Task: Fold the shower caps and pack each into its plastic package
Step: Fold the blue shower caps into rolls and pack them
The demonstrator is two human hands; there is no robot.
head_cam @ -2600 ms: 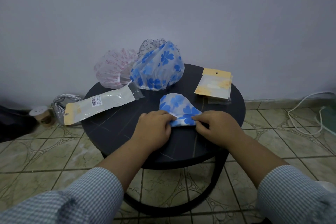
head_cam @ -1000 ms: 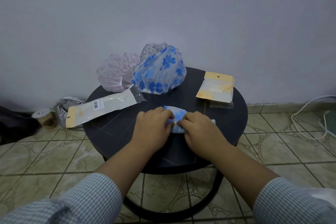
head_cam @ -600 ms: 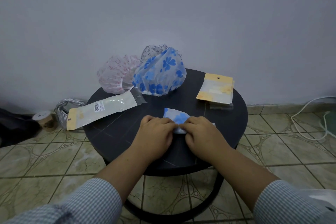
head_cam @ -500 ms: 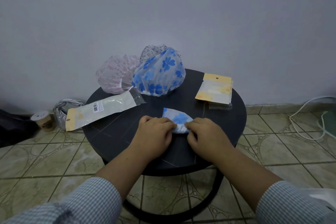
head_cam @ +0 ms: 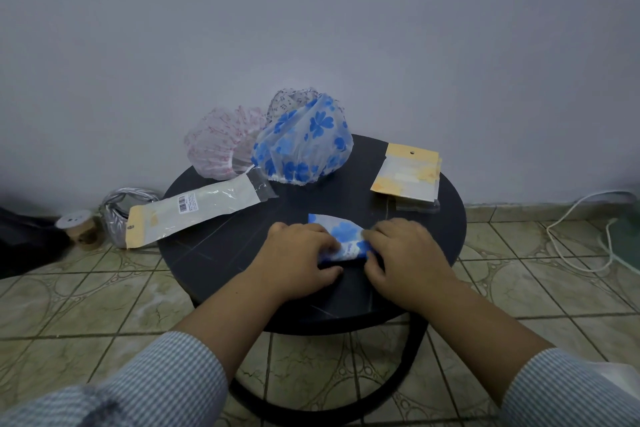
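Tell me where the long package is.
In the head view the long package lies at the table's left edge, overhanging it, just before the pink cap.

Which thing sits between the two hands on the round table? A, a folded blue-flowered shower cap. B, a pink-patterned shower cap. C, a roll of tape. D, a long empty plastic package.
A: the folded blue-flowered shower cap lies between the left hand and right hand.

— What do we see at the near edge of the tabletop (head_cam: 214, 253)?
— A blue-flowered shower cap (head_cam: 341, 236), folded small and flat.
— Farther back?
— We find a puffed blue-flowered cap (head_cam: 304, 146), a pink-patterned cap (head_cam: 221, 146), a long package (head_cam: 194, 210) on the left, a package stack (head_cam: 408, 173) on the right.
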